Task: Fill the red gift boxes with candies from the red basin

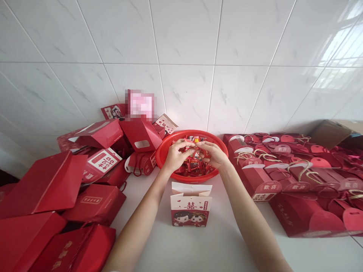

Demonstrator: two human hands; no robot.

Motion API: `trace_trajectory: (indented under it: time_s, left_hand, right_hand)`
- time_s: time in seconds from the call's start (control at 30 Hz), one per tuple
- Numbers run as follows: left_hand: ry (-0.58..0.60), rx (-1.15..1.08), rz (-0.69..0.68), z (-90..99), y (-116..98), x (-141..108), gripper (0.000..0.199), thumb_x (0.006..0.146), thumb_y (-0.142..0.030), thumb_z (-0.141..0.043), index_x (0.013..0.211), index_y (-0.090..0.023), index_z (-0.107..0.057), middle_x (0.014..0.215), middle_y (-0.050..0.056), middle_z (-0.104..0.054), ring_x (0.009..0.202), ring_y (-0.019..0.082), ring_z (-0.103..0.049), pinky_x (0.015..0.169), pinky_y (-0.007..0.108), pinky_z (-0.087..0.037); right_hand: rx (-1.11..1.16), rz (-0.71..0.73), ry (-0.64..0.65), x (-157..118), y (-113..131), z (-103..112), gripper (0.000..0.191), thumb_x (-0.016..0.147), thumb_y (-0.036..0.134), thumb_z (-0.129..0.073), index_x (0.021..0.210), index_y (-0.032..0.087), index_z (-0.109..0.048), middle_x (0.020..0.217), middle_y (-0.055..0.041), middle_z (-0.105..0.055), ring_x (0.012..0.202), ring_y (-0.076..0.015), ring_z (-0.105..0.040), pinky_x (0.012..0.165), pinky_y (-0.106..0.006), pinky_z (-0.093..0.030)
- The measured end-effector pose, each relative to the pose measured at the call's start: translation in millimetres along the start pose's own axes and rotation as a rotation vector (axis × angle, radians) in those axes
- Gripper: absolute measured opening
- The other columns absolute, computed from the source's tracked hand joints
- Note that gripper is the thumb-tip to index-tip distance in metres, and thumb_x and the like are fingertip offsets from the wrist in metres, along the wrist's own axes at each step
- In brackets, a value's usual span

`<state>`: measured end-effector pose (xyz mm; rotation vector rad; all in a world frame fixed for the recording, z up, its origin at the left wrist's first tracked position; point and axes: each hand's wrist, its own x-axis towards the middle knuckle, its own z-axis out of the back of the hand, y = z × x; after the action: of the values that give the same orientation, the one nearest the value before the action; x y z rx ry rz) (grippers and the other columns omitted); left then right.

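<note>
A round red plastic basket point(163, 151) stands against the tiled wall, with many small red-wrapped candies point(193, 166) in it. Over the basket, my left hand point(180, 153) and my right hand point(211, 153) meet at the fingertips. Both have their fingers pinched together; whatever is between them is too small to name. Between my forearms a small red and white paper box point(190, 211) stands upright on the white table, its top flaps raised and open, with two cartoon figures on its front.
Red gift boxes point(96, 202) lie in a loose pile at the left. On the right, rows of closed red boxes point(258, 177) with rope handles stand close together. A brown cardboard box point(331, 132) sits at the far right, by the white tiled wall point(187, 87).
</note>
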<state>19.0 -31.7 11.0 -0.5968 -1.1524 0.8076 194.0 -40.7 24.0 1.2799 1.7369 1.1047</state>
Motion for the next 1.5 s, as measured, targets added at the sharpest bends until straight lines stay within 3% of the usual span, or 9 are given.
trace_trajectory:
  time_s: [0.23, 0.4, 0.6, 1.07, 1.5]
  left_hand:
    - [-0.004, -0.033, 0.064, 1.3, -4, 1, 0.021, 0.075, -0.028, -0.061, 0.088, -0.021, -0.077, 0.101, 0.006, -0.075, 0.103, 0.026, -0.067, 0.097, 0.038, -0.05]
    - [0.02, -0.133, 0.202, 0.6, -7, 2, 0.026, 0.076, -0.042, -0.063, 0.081, -0.021, -0.077, 0.095, 0.005, -0.077, 0.098, 0.026, -0.068, 0.09, 0.037, -0.052]
    - [0.079, -0.118, 0.179, 1.9, -10, 1, 0.032, 0.076, -0.051, -0.072, 0.085, -0.021, -0.077, 0.094, 0.005, -0.077, 0.097, 0.027, -0.068, 0.09, 0.037, -0.052]
    - [0.061, -0.079, 0.105, 4.6, -16, 0, 0.03, 0.082, -0.048, -0.067, 0.089, -0.021, -0.079, 0.093, 0.005, -0.077, 0.093, 0.025, -0.067, 0.087, 0.035, -0.051]
    - [-0.044, -0.147, 0.085, 1.3, -26, -3, 0.025, 0.085, -0.045, -0.067, 0.09, -0.024, -0.08, 0.095, 0.003, -0.075, 0.096, 0.023, -0.066, 0.092, 0.033, -0.049]
  right_hand:
    - [-0.162, 0.168, -0.03, -8, 2, -4, 0.042, 0.059, 0.04, -0.088, 0.085, 0.019, -0.062, 0.063, 0.0048, -0.055, 0.047, -0.0062, -0.044, 0.038, -0.019, -0.024]
    - [-0.277, 0.259, -0.035, -11, 4, -6, 0.042, 0.063, 0.043, -0.087, 0.087, 0.02, -0.061, 0.055, 0.007, -0.049, 0.042, -0.0064, -0.04, 0.038, -0.02, -0.023]
    - [-0.377, 0.328, -0.064, -16, 7, -9, 0.038, 0.065, 0.041, -0.085, 0.088, 0.02, -0.063, 0.057, 0.0071, -0.05, 0.042, -0.0058, -0.04, 0.04, -0.021, -0.026]
    - [-0.311, 0.262, -0.029, -15, 10, -6, 0.043, 0.062, 0.048, -0.087, 0.08, 0.018, -0.063, 0.051, 0.0065, -0.048, 0.044, -0.007, -0.039, 0.039, -0.02, -0.023]
    - [-0.102, 0.237, 0.019, -13, 8, -10, 0.041, 0.06, 0.042, -0.088, 0.082, 0.02, -0.061, 0.056, 0.0075, -0.047, 0.047, -0.0064, -0.039, 0.042, -0.021, -0.02]
